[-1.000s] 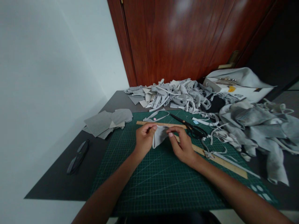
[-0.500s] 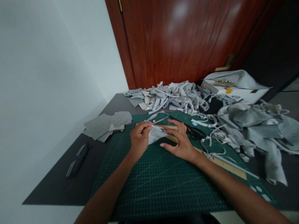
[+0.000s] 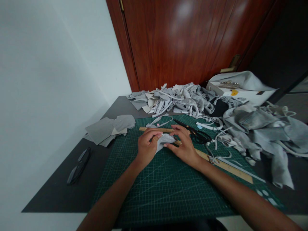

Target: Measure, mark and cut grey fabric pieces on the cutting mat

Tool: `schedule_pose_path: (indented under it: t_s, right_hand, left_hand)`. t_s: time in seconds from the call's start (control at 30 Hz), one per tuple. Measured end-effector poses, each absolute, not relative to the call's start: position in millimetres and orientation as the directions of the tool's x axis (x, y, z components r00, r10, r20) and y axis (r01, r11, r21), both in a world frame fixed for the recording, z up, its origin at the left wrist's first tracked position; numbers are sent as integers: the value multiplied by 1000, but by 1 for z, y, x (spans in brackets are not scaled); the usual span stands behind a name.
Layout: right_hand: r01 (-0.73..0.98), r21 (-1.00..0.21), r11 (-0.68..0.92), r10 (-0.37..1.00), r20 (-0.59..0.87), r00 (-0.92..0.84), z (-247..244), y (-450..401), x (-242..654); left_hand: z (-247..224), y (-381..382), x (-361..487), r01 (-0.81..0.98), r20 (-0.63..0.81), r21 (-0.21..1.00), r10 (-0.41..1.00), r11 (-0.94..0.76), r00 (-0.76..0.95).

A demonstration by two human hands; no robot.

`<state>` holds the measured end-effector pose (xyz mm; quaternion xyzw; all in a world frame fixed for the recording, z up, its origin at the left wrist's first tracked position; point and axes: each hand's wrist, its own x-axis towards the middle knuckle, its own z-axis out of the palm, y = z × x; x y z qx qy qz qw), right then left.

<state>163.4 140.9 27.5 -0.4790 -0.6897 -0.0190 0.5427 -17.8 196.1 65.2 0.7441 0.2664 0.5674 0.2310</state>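
A small grey fabric piece (image 3: 164, 141) is held up over the green cutting mat (image 3: 154, 189). At its upper left edge, the thumb and fingers of my left hand (image 3: 148, 146) are pinched closed on it. My right hand (image 3: 184, 147) is at its right side, fingers curved, with the index fingertip at the upper right corner and the thumb at the lower edge. Part of the fabric is hidden by my fingers. Just behind my right hand lie black-handled scissors (image 3: 201, 137). A wooden ruler (image 3: 231, 169) runs under my right hand and forearm.
Flat grey fabric pieces (image 3: 101, 128) and folded glasses (image 3: 79, 165) lie at left. A scrap heap (image 3: 166, 99) lines the back, with more grey cloth (image 3: 267, 128) and a white box (image 3: 250, 95) at right. A thin fabric strip (image 3: 166, 122) rests behind my hands.
My right hand's spread fingers have drawn in to the fabric's right side. My left hand and the fabric have shifted slightly right and down.
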Motion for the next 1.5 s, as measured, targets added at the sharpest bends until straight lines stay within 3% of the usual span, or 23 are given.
schedule_pose_path:
  t_s: [0.5,0.87,1.1,1.27,1.5]
  right_hand:
    - [752,-482,449,618,775,128,25,142,162]
    - [802,-276,530,619,772,-143,33,136,167]
    - [755,-203,624,617,721,-315,38,144,181]
    - [770,-266,579,606,773,-188,32,147,182]
    - [614,-451,648,602,797,-50,34,148,181]
  left_hand:
    - [65,197,-17,126,747,630,642,-766,172]
    - [63,198,-18,144,734,640,656,-755,178]
    - [69,205,-25,136,738,595,605,-792,297]
    - [71,210,-26,174,706,628,650,-758,282]
    - [70,214,-28,165,709,639,658,-752,253]
